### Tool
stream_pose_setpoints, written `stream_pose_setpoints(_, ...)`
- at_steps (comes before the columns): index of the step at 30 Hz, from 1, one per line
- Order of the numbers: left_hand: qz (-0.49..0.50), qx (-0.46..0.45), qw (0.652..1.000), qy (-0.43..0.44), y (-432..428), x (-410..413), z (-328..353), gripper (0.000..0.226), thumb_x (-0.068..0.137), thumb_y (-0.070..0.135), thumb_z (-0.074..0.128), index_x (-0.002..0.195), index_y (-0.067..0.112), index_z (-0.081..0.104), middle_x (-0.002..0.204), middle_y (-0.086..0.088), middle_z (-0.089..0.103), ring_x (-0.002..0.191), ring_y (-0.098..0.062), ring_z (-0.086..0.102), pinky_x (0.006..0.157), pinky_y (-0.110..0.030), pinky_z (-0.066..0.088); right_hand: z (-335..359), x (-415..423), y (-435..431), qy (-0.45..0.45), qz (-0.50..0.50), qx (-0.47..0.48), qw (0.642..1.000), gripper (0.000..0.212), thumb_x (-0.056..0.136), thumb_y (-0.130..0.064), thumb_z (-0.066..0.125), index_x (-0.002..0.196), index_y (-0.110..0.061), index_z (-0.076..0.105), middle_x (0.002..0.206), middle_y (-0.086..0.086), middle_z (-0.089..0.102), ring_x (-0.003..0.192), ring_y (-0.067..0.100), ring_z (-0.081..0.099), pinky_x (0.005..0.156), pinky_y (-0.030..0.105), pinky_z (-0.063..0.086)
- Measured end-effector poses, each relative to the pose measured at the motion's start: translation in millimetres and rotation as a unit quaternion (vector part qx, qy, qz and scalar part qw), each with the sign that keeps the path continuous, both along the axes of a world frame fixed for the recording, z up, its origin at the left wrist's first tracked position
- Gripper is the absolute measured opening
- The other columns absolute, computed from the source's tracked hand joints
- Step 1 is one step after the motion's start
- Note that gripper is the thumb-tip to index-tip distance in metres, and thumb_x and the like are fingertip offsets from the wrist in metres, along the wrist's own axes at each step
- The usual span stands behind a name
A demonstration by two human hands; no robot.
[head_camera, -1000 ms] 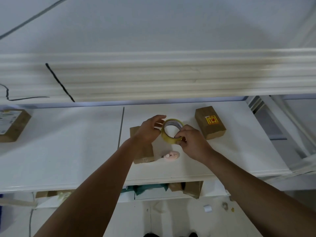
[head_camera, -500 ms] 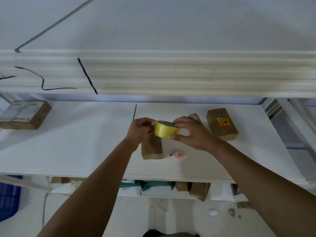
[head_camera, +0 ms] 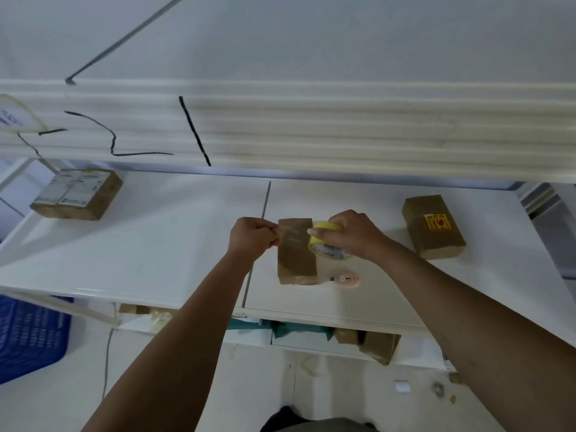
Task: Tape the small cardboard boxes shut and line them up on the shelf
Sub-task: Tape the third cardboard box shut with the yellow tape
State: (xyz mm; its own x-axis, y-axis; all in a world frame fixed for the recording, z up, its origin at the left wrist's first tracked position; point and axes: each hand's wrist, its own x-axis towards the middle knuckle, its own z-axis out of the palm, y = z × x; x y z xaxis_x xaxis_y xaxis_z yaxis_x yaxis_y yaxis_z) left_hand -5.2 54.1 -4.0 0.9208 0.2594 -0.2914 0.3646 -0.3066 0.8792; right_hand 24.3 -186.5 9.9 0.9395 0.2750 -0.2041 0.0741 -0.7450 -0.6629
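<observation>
Tape [head_camera: 294, 233], clear and glossy, is stretched across the far end of the middle box [head_camera: 296, 254], above its top face. The free end is pinched between the closed fingers of the left hand [head_camera: 253, 236], which is held at the box's left edge. The yellow tape roll [head_camera: 327, 241] is clamped in the right hand [head_camera: 352, 233], thumb on the near rim and fingers curled over the top, at the box's right edge. The middle box is seen lying flat on the white shelf [head_camera: 156, 244], just right of the seam [head_camera: 255, 254] between two shelf panels and close to the shelf's front edge. A small pink object [head_camera: 346, 279] lies just beside the box's near right corner; what it is cannot be told.

A second box [head_camera: 431, 227], marked with a yellow and red sticker, is placed well apart to the right, near the shelf's right end. A third box [head_camera: 78, 194], covered by white labels, is set at the far left, near the back and left edges. Bare shelf surface is left between the third box and the left hand, and between the right hand and the second box. The upper shelf board [head_camera: 311, 126] is seen overhanging the back of the work area. Below the front edge, further boxes [head_camera: 371, 341] are stored on a lower level, and a blue crate [head_camera: 28, 335] is visible at lower left.
</observation>
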Motion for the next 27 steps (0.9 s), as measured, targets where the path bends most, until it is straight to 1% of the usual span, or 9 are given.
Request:
stream_pose_setpoints(4,0.019,0.048,0.999,-0.010,-1.3,-0.7,-6.2,0.013,0.092,0.013,0.075,0.083,0.019,0.083,0.078,0.003,0.080,0.078,-0.013,0.078,0.087,-0.033,0.063,-0.9,4.8,1.9,0.017,-0.037,-0.109,0.993,0.048,0.081,-0.066,0.070,0.066,-0.023,0.055,0.071,-0.003,0.061,0.076,0.021,0.063,0.064,0.031,0.042)
stream_pose_setpoints(7,0.004,0.083,0.996,-0.018,-5.6,1.2,-4.0,0.022,0.092,0.010,0.072,0.078,0.023,0.081,0.075,0.007,0.078,0.082,-0.010,0.075,0.081,-0.025,0.059,-7.0,5.1,3.6,0.024,-0.064,-0.132,0.989,0.061,0.075,-0.079,0.067,0.069,-0.018,0.059,0.070,-0.002,0.064,0.073,0.020,0.066,0.064,0.031,0.044)
stream_pose_setpoints(9,0.006,0.109,0.994,-0.018,-9.1,2.6,-5.5,0.018,0.092,0.009,0.070,0.083,0.015,0.084,0.079,-0.001,0.079,0.081,-0.014,0.076,0.073,-0.021,0.058,-9.5,5.8,8.8,0.023,-0.071,-0.147,0.986,0.071,0.071,-0.087,0.064,0.070,-0.016,0.059,0.068,-0.001,0.064,0.069,0.018,0.065,0.063,0.031,0.044)
stream_pose_setpoints(12,-0.002,0.166,0.986,-0.018,-10.9,5.1,-16.7,0.022,0.090,0.010,0.066,0.070,0.014,0.077,0.080,-0.017,0.077,0.079,-0.030,0.077,0.075,-0.038,0.064,-10.8,6.7,15.6,0.022,-0.062,-0.171,0.983,0.071,0.074,-0.087,0.064,0.069,-0.016,0.058,0.069,-0.001,0.065,0.069,0.018,0.064,0.062,0.030,0.042)
stream_pose_setpoints(14,-0.005,0.189,0.982,-0.014,-11.5,6.5,-24.0,0.025,0.090,0.012,0.067,0.066,0.013,0.075,0.078,-0.017,0.076,0.076,-0.030,0.077,0.077,-0.041,0.065,-12.5,8.0,18.9,0.028,-0.060,-0.188,0.980,0.069,0.073,-0.087,0.064,0.071,-0.018,0.057,0.073,-0.001,0.065,0.070,0.018,0.063,0.061,0.029,0.040)
stream_pose_setpoints(18,0.010,0.195,0.981,-0.008,-12.6,11.0,-29.5,0.015,0.093,0.016,0.074,0.086,0.008,0.084,0.086,-0.007,0.081,0.082,-0.021,0.077,0.087,-0.031,0.062,-14.1,13.6,24.8,0.059,-0.060,-0.214,0.973,0.068,0.071,-0.087,0.065,0.078,-0.021,0.055,0.083,-0.001,0.066,0.079,0.020,0.064,0.067,0.032,0.044)
stream_pose_setpoints(21,0.008,0.204,0.979,0.014,-14.4,14.8,-33.6,0.025,0.093,0.015,0.073,0.071,0.005,0.079,0.073,-0.011,0.077,0.067,-0.021,0.074,0.084,-0.030,0.062,-15.1,17.0,28.2,0.094,-0.056,-0.235,0.966,0.064,0.072,-0.083,0.068,0.084,-0.023,0.053,0.089,-0.002,0.064,0.088,0.023,0.064,0.076,0.034,0.047)
stream_pose_setpoints(24,0.033,0.144,0.987,0.070,-11.6,17.7,-37.8,0.025,0.093,0.022,0.077,0.069,0.015,0.075,0.073,-0.001,0.076,0.074,-0.016,0.076,0.085,-0.033,0.063,-22.7,22.8,31.4,0.135,-0.061,-0.240,0.959,0.069,0.067,-0.083,0.070,0.098,-0.023,0.059,0.095,-0.001,0.065,0.093,0.025,0.065,0.083,0.036,0.052)
stream_pose_setpoints(27,0.125,-0.028,0.982,0.142,-8.7,13.5,-46.8,0.022,0.089,0.029,0.084,0.074,0.018,0.072,0.078,0.000,0.078,0.082,-0.021,0.078,0.090,-0.040,0.064,-29.2,27.0,32.7,0.154,-0.063,-0.231,0.959,0.075,0.066,-0.082,0.072,0.107,-0.020,0.061,0.102,0.002,0.065,0.098,0.027,0.065,0.092,0.040,0.055)
